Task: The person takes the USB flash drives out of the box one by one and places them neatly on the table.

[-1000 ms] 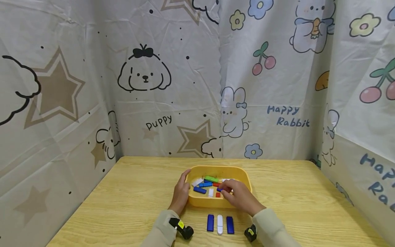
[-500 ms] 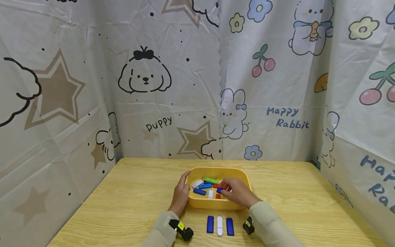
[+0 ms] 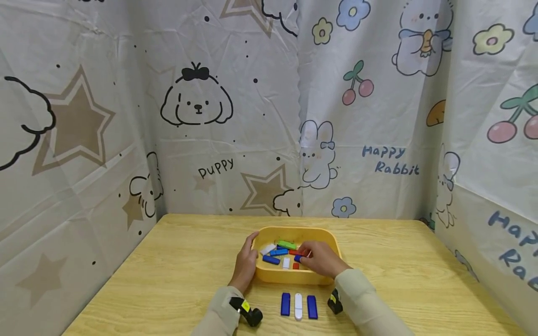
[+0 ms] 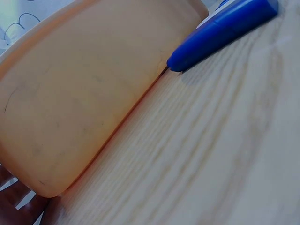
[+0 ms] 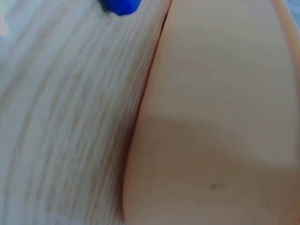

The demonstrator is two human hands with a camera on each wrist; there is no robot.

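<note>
A yellow plastic bin (image 3: 290, 277) with several small sticks that look like USB flash drives stands on the table. My left hand (image 3: 245, 265) grips the bin's left wall, and some of its fingers (image 4: 18, 201) show by a lower corner in the left wrist view. Over the bin's right part, my right hand (image 3: 323, 259) reaches in with bent fingers, close to a blue stick (image 3: 297, 258) and a red stick (image 3: 295, 252). Whether it pinches either is hidden. A green stick (image 3: 287, 245) and a white stick (image 3: 286, 263) lie inside the bin too.
In front of the bin, a blue flash drive (image 3: 285, 304), a white flash drive (image 3: 298, 306) and another blue one (image 3: 312, 307) lie side by side on the wooden table (image 3: 189, 270). A patterned curtain (image 3: 235, 102) hangs behind and at both sides.
My right hand has turned slightly and its wrist has shifted left, with the fingers staying by the same sticks. My left hand, the bin and the row in front show no visible change.
</note>
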